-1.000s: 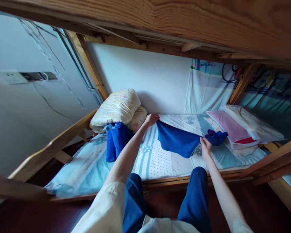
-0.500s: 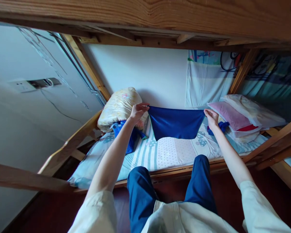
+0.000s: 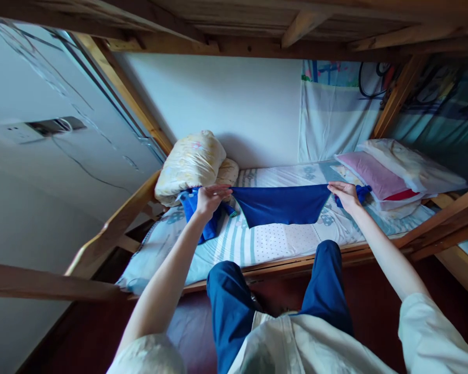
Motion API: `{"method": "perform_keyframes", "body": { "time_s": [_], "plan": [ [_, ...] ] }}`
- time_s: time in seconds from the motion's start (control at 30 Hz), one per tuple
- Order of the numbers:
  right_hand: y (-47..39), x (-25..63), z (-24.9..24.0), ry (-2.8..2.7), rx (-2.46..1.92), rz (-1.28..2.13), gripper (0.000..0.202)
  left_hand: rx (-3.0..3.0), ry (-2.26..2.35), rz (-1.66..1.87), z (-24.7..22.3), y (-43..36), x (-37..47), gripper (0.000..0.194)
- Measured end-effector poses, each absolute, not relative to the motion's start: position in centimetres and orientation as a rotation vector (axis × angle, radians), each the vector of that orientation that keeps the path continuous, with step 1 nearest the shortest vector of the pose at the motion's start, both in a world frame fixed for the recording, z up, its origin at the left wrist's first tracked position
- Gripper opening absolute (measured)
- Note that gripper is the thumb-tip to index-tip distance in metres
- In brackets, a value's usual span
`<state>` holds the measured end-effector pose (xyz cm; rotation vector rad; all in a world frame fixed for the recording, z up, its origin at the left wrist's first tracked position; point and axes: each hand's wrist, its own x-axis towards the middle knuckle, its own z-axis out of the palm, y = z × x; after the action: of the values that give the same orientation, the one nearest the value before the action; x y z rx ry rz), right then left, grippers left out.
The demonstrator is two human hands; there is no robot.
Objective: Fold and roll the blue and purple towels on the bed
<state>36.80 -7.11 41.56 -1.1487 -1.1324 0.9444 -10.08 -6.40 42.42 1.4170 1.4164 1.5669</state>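
Observation:
A dark blue cloth (image 3: 283,205) with a thin pale edging is stretched out in front of me above the bed. My left hand (image 3: 213,198) pinches its upper left corner, and my right hand (image 3: 343,194) pinches the upper right one. Between them the top edge runs nearly straight while the lower part hangs towards the mattress. Behind my left hand lies a heap of brighter blue fabric (image 3: 208,228) on the bed. A crumpled blue cloth (image 3: 362,194) rests just beyond my right hand.
The lower bunk's mattress (image 3: 214,264) has a patterned sheet. A yellowish bundled quilt (image 3: 193,163) stands at the left; a pink pillow (image 3: 374,174) and a plastic-wrapped bundle (image 3: 413,166) lie right. The upper bunk's wooden frame (image 3: 249,49) hangs overhead. A wall socket (image 3: 17,132) is at the left.
Both hands have come down somewhat with the blue cloth, which now hangs shorter in view, its top edge lower. My head view has tilted slightly downward.

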Motion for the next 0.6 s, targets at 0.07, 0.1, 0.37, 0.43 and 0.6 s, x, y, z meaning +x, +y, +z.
{"method": "perform_keyframes", "body": {
  "time_s": [0.07, 0.1, 0.37, 0.43, 0.6],
  "plan": [
    [-8.0, 37.2, 40.8, -1.135, -1.185, 1.006, 0.056, 1.369, 1.437, 1.551, 41.1, -7.7, -10.4, 0.049],
    [-8.4, 37.4, 40.4, -1.143, -1.205, 1.035, 0.056, 1.349, 1.444, 1.534, 40.5, -8.3, -10.5, 0.050],
    [-8.3, 37.9, 37.4, -1.171, -1.339, 1.170, 0.050, 1.281, 1.480, 1.314, 36.9, -9.4, -11.8, 0.067],
    [-7.3, 37.7, 36.3, -1.185, -1.362, 1.195, 0.046, 1.266, 1.479, 1.273, 35.7, -8.5, -12.2, 0.069],
    [-3.0, 36.3, 32.4, -1.199, -1.438, 1.256, 0.039, 1.230, 1.506, 1.211, 31.4, -4.7, -12.7, 0.074]
  ]
}}
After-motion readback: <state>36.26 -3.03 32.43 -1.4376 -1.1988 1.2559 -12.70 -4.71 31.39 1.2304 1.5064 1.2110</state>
